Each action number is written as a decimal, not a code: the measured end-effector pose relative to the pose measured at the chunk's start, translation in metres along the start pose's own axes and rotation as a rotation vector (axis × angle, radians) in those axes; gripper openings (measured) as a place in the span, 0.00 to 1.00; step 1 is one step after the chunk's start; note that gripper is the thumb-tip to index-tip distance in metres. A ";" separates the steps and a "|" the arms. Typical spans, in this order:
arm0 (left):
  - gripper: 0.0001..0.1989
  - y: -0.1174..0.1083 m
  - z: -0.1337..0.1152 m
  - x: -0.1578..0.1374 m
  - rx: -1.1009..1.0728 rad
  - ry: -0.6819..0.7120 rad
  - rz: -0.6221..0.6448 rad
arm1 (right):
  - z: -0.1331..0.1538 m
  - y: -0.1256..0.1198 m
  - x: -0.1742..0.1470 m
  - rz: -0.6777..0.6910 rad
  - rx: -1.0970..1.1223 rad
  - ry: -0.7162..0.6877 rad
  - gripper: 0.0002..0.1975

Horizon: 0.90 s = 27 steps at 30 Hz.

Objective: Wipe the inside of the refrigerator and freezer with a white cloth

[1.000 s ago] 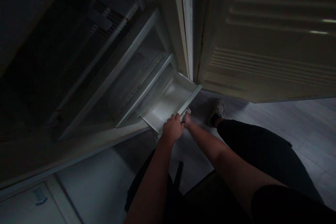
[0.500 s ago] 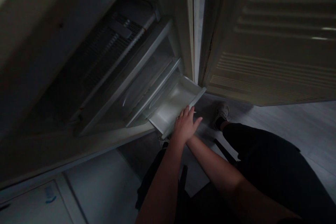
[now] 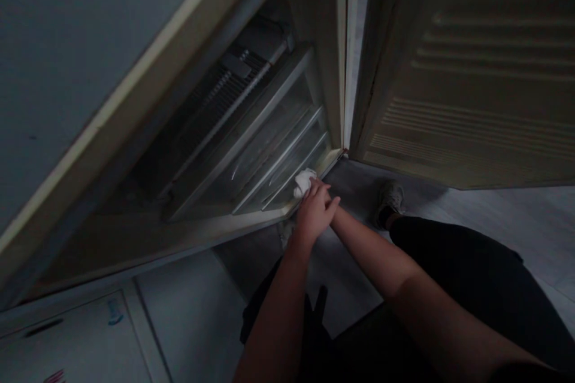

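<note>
A crumpled white cloth point(image 3: 304, 183) lies against the front of the lowest clear drawer of a fridge, near its bottom sill. My right hand point(image 3: 324, 192) is at the cloth and seems to hold it, though most of this hand is hidden behind the left one. Crossing over it, my left hand point(image 3: 313, 213) has its fingers stretched out and its thumb apart, with nothing seen in it. The lowest drawer point(image 3: 296, 167) is pushed in. Above it sit another clear drawer point(image 3: 274, 143) and a wire shelf point(image 3: 229, 87).
The ribbed fridge door point(image 3: 471, 90) stands wide on the right. The cabinet's side frame point(image 3: 148, 54) slants across the upper left. A pale panel with a slot point(image 3: 90, 335) is at lower left. My shoe point(image 3: 392, 197) and dark-clothed leg point(image 3: 458, 257) are on the grey floor.
The lowest drawer, pulled out before, has slid back in. Both hands have stayed near its front, and the white cloth has come into plain sight. The view has shifted slightly.
</note>
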State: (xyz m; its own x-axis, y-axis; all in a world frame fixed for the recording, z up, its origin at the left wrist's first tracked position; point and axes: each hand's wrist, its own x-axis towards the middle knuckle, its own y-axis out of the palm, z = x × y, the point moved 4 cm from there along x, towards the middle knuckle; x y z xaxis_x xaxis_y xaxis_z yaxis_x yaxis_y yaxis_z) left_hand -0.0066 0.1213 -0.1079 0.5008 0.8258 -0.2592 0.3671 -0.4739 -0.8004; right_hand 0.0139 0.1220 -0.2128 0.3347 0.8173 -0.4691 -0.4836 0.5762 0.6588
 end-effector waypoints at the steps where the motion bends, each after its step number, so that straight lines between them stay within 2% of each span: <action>1: 0.19 -0.005 -0.001 0.005 0.012 -0.011 -0.020 | 0.009 -0.006 0.010 0.013 -0.124 0.019 0.22; 3: 0.22 -0.011 -0.003 0.016 -0.042 -0.056 -0.056 | 0.035 -0.018 0.023 0.031 -0.306 0.047 0.19; 5: 0.25 -0.010 -0.009 0.027 -0.211 -0.125 -0.058 | 0.069 -0.030 0.021 0.063 -0.461 0.074 0.16; 8: 0.25 0.004 -0.029 0.037 -0.461 -0.153 0.052 | 0.128 -0.043 -0.009 0.147 -0.749 0.006 0.16; 11: 0.22 0.020 -0.059 0.041 -0.631 -0.072 0.188 | 0.186 -0.057 -0.049 0.231 -0.914 -0.146 0.18; 14: 0.23 0.026 -0.082 0.040 -0.797 -0.029 0.283 | 0.225 -0.071 -0.072 0.231 -1.037 -0.142 0.16; 17: 0.28 0.022 -0.091 0.038 -0.931 -0.039 0.309 | 0.244 -0.072 -0.073 0.092 -1.076 -0.204 0.16; 20: 0.30 0.012 -0.087 0.035 -1.022 -0.058 0.235 | 0.247 -0.054 -0.066 -0.008 -1.090 -0.374 0.13; 22: 0.29 0.003 -0.080 0.033 -1.057 -0.079 0.153 | 0.242 -0.038 -0.061 -0.002 -1.101 -0.425 0.12; 27: 0.19 -0.019 -0.056 0.034 -1.095 -0.142 -0.068 | 0.230 -0.014 -0.053 0.054 -1.118 -0.401 0.12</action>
State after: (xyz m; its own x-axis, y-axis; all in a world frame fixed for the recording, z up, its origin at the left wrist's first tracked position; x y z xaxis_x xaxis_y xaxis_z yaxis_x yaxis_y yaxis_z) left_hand 0.0473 0.1416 -0.0713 0.3844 0.8547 -0.3489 0.9207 -0.3824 0.0778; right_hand 0.1886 0.0716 -0.0623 0.4253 0.8985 -0.1082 -0.8758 0.3785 -0.2996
